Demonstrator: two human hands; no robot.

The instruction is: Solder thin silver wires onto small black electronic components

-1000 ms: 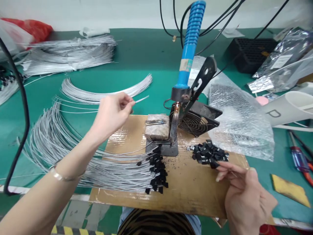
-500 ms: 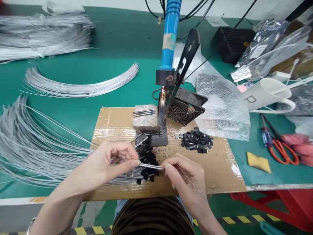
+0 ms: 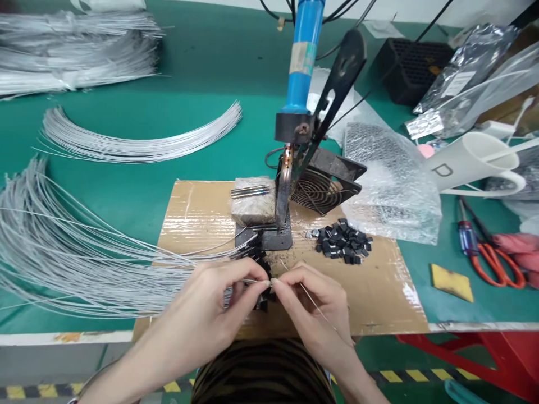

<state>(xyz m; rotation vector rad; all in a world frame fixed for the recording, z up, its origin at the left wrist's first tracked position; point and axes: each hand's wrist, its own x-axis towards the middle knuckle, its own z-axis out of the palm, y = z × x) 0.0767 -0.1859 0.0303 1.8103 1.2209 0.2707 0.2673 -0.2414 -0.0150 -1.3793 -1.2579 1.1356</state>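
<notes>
My left hand (image 3: 223, 294) is closed in a pinch on a thin grey cable (image 3: 249, 280), close to its end. Facing it, my right hand (image 3: 318, 306) pinches the tip of that cable; the fingertips of both hands nearly touch and hide the tip. A thin strand of solder wire (image 3: 311, 300) also runs through my right fingers, its free end sticking up past the knuckles. Under and behind my hands lie black connectors (image 3: 263, 264) on cable ends, partly hidden. A large fan of grey cables (image 3: 105, 264) spreads out to the left.
A soldering iron (image 3: 301, 73) in a stand points down at a metal base (image 3: 273, 238), beside a wrapped block (image 3: 252, 210). Right of it are a small fan (image 3: 324, 188) and loose black connectors (image 3: 343, 241). Orange-handled scissors (image 3: 490, 264) and a yellow sponge (image 3: 451, 282) lie farther right.
My left hand has slid right along the cable, closing the gap to my right hand. The stretch of cable that showed between them is now mostly covered. The view has shifted slightly.
</notes>
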